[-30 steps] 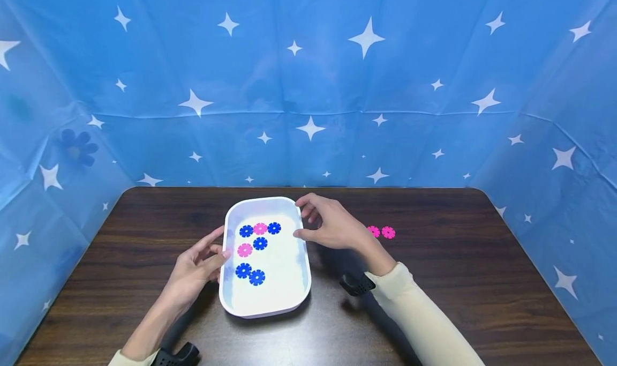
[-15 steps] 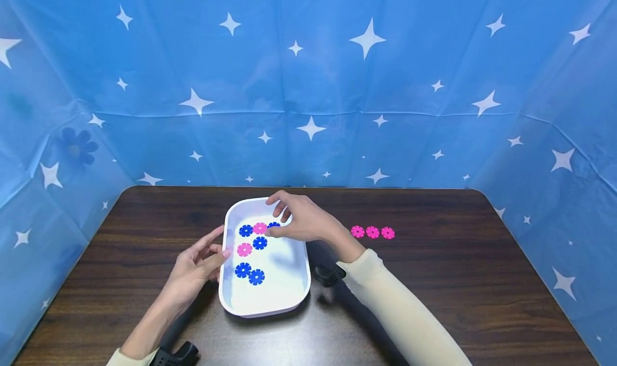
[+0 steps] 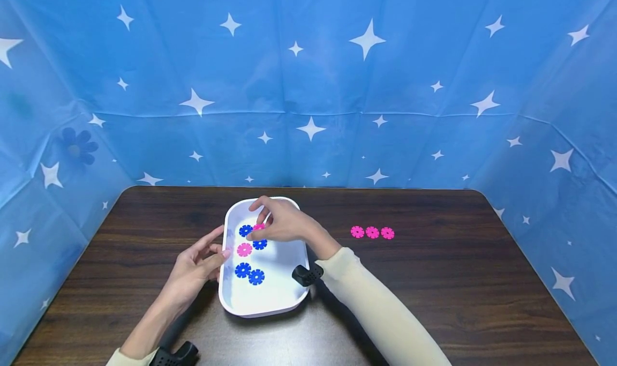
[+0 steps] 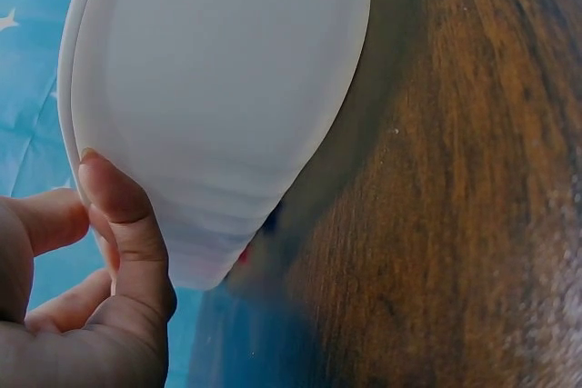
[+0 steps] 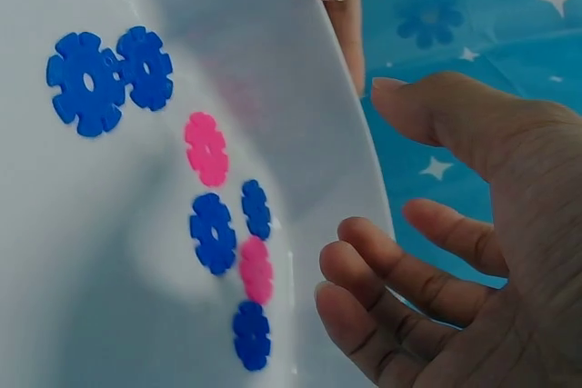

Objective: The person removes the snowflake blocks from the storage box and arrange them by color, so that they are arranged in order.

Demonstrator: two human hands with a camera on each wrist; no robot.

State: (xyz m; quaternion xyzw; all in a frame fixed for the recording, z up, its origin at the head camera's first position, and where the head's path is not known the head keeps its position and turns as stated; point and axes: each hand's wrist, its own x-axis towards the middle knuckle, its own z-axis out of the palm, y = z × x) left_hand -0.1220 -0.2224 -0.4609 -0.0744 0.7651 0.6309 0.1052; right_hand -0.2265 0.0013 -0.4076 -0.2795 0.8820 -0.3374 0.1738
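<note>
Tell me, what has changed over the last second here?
The right hand moved left from the tray's right rim to over the flower discs at its far end, above the pink one; it holds nothing yet. Moving away, it uncovered the third pink disc of the row on the table. The left hand stayed at the tray's left rim, and the discs in the tray did not move.

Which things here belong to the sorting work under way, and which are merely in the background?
In the work:
- white tray, steadied at its rim by the left hand
- pink discs and blue discs in the tray
- right hand, reaching over the tray's far end
- three pink discs in a row on the table

Just there:
- dark wooden table
- blue starred cloth
</note>
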